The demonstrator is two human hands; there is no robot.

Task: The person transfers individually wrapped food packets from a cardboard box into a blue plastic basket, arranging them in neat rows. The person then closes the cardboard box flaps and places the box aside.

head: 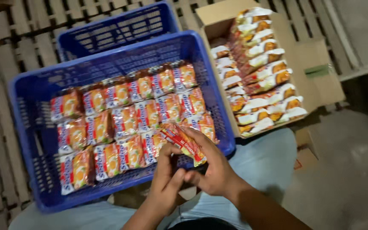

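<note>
Both my hands hold one red and orange noodle packet [185,142] over the near right corner of a blue plastic crate [26,127]. My right hand [211,166] grips the packet from the right and below. My left hand [167,172] pinches its lower left edge. Inside the crate lie several packets of the same kind [124,121] in three rows, flat and side by side.
A second blue crate [120,25] stands behind the first. To the right an open cardboard box [316,81] holds several white and orange packets [260,72] stacked on edge. Wooden pallet slats [1,55] lie under everything. My light blue trouser legs [269,162] are below.
</note>
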